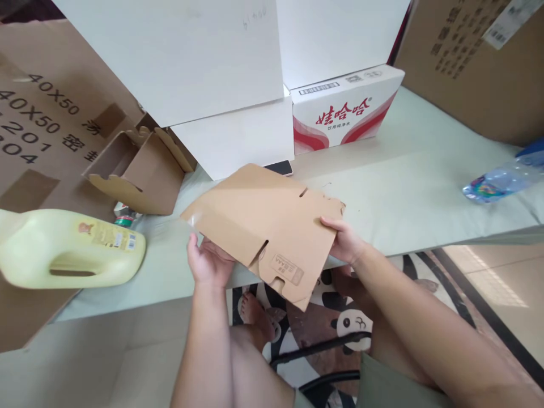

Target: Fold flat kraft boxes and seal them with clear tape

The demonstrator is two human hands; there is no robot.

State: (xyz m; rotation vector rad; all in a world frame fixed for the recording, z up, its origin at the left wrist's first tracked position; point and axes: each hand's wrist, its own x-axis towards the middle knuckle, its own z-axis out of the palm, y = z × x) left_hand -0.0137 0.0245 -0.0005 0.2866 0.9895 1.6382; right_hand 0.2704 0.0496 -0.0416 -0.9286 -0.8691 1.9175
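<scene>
A flattened brown cardboard box (263, 209) is tilted over the table's front edge, with cut slots and a printed label at its near end. My right hand (344, 241) grips its right edge, thumb on top and fingers underneath. On the left side, my left hand (210, 260) supports the cardboard palm up; its fingers pass beneath the edge and are partly hidden, while the thumb points up beside it. A shiny clear patch, perhaps tape, shows at the left corner. Behind the cardboard a dark phone-like object (279, 168) is partly covered.
On the green-covered table (408, 187) stand white boxes (238, 136) and a red-and-white water carton (344, 110). An open cardboard holder (144, 170) and a pale yellow jug (72, 249) are left. A plastic bottle (501, 178) lies right. Large cartons (476, 68) flank both sides.
</scene>
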